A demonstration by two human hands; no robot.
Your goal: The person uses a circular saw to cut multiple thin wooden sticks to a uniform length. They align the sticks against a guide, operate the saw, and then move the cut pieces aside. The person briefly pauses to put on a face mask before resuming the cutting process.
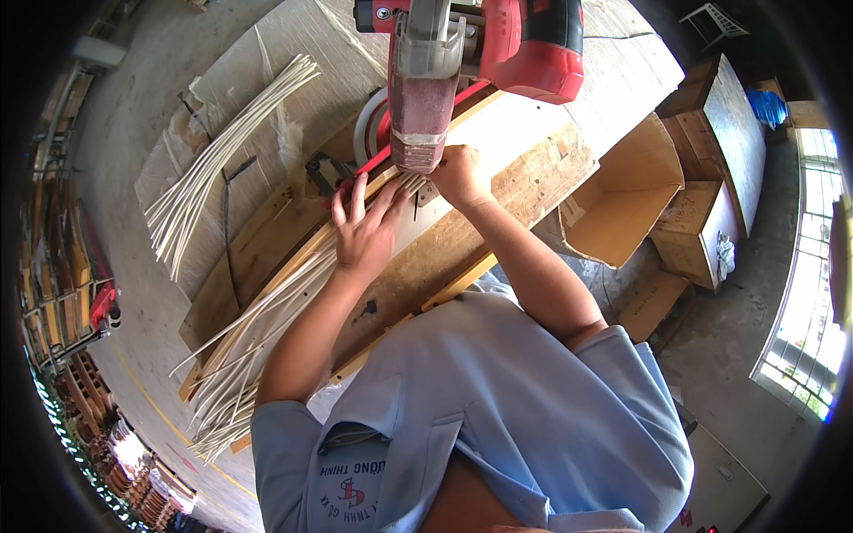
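A bundle of thin pale canes [293,271] lies lengthwise along the wooden fence [311,242] of a saw bench. My left hand [364,238] rests on this bundle, fingers spread across it and the fence edge. Just right of the dusty guard of a red mitre saw [425,107], my right hand [460,178] is closed in a fist by the cane ends. What its fingers grip is hidden. The saw head hangs directly above the gap between both hands, and its blade cannot be seen behind the guard.
A second bundle of canes [227,160] lies on the wrapped board at the left. An open cardboard box [626,200] stands right of the bench, with wooden cabinets [724,133] beyond. Racks of wooden parts [62,275] line the far left. A window [804,284] is at the right.
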